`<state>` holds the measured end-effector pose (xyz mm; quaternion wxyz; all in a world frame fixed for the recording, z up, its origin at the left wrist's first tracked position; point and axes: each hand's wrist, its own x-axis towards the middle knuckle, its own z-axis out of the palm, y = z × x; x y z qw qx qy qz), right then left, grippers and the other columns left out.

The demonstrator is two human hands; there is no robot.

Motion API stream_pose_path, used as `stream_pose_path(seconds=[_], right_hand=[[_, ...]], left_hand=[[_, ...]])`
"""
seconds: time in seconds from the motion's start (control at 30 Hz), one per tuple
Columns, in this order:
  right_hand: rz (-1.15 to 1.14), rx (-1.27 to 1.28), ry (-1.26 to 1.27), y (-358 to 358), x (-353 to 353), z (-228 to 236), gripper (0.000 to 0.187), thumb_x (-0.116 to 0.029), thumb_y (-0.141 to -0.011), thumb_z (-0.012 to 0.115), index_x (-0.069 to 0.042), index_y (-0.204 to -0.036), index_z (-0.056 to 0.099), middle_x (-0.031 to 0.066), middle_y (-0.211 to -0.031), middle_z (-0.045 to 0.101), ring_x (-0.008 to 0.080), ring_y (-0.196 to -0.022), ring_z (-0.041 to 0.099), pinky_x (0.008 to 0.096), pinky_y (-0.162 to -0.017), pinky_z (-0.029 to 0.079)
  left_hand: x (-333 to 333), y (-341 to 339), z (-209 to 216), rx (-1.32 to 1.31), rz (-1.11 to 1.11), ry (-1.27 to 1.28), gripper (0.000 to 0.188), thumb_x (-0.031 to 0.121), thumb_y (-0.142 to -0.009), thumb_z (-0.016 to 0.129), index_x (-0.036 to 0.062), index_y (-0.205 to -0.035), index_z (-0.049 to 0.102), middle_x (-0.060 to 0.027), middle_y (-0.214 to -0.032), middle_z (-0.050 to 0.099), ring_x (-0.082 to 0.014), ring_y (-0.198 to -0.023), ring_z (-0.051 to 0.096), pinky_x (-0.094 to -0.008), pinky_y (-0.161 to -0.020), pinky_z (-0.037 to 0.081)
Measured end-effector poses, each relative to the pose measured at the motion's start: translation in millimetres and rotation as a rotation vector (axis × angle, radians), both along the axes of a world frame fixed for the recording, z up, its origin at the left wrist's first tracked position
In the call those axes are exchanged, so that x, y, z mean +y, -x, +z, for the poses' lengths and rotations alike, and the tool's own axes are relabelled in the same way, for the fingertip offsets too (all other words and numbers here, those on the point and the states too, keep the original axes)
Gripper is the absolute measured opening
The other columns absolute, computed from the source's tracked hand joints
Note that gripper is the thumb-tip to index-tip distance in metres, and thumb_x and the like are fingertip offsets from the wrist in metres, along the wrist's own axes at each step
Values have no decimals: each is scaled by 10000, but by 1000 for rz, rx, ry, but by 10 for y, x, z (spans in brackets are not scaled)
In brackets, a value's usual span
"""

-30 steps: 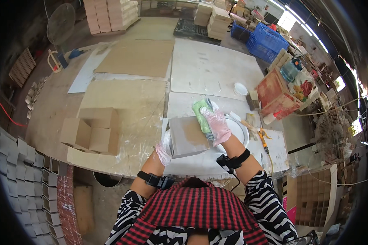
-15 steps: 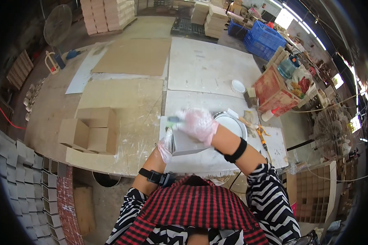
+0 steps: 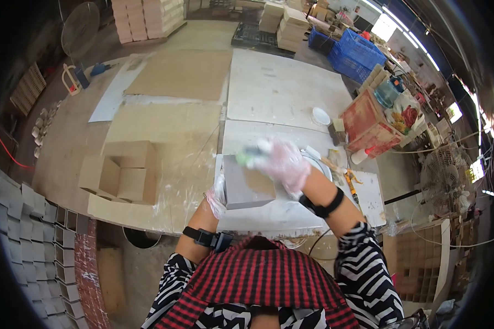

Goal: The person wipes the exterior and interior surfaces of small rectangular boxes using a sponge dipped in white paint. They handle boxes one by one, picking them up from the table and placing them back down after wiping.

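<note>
A cardboard box sits before me at the table's front, its face mostly grey with a bare brown patch at the right. My left hand, in a thin clear glove, grips the box along its left side; some of its fingers are hidden there. Over the far right part of the box is my right hand, gloved too and smeared by motion. It is closed round a small green-and-grey tool, too blurred to name more exactly. Behind my right wrist, a white round tub is partly covered.
Brown cardboard boxes stand joined at the left of the table. To the right lie an orange-and-black tool and a small white bowl. A reddish crate bounds the right side. Grey boxes are stacked lower left.
My right hand has swung right with the green tool, uncovering more of the box's face and its brown patch. The left hand and the box have shifted slightly left.
</note>
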<state>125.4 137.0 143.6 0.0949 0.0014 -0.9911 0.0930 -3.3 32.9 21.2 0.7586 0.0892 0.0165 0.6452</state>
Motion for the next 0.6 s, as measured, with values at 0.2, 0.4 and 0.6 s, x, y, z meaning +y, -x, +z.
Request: stream_pose_path(seconds=[0.2, 0.4, 0.6], right_hand=[[-30, -168, 39, -258, -51, -158, 332, -378, -865, 473, -207, -1137, 561, 82, -1039, 574, 266, -944, 582, 392, -752, 493], [-72, -34, -223, -115, 17, 14, 293, -330, -861, 478, -218, -1116, 572, 56, -1005, 589, 243, -892, 595, 342, -719, 508], [141, -13, -207, -111, -166, -90, 305, -355, -812, 552, -242, -1093, 588, 83, -981, 588, 223, -920, 592, 328, -762, 498]], left_hand=[[-44, -9, 124, 297, 230, 47, 427, 295, -935, 408, 6, -1246, 455, -144, -1183, 547, -254, -1021, 578, -383, -868, 495], [-36, -5, 56, 76, 76, -36, 413, 305, -940, 398, 21, -1232, 465, -134, -1143, 564, -244, -1003, 585, -400, -849, 504], [-24, 0, -48, 403, 112, 90, 505, 403, -931, 368, 23, -1256, 447, -195, -1202, 525, -321, -1050, 562, -462, -878, 487]])
